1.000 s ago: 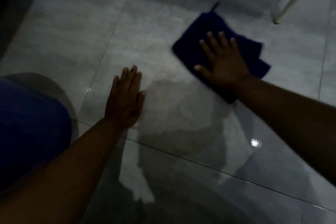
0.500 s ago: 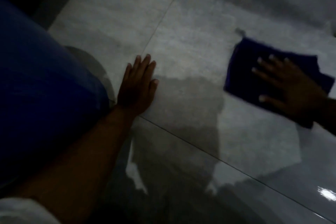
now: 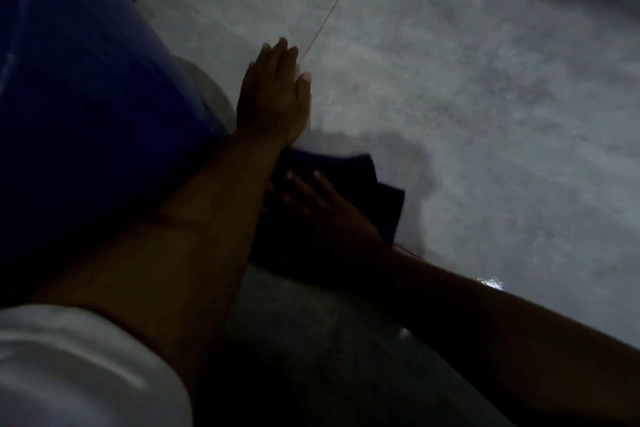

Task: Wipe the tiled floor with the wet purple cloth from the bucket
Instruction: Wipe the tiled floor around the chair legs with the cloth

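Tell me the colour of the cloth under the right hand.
Dark purple cloth, nearly black in dim light; head view.

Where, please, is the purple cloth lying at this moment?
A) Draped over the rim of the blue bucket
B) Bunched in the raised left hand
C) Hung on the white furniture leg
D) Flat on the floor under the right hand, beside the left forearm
D: the purple cloth lies on the tiled floor with the right hand spread on it, while the left hand rests flat on bare tile.

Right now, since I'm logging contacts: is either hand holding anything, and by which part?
The right hand presses flat on the purple cloth, near its middle, not gripping. The left hand rests bare on the floor.
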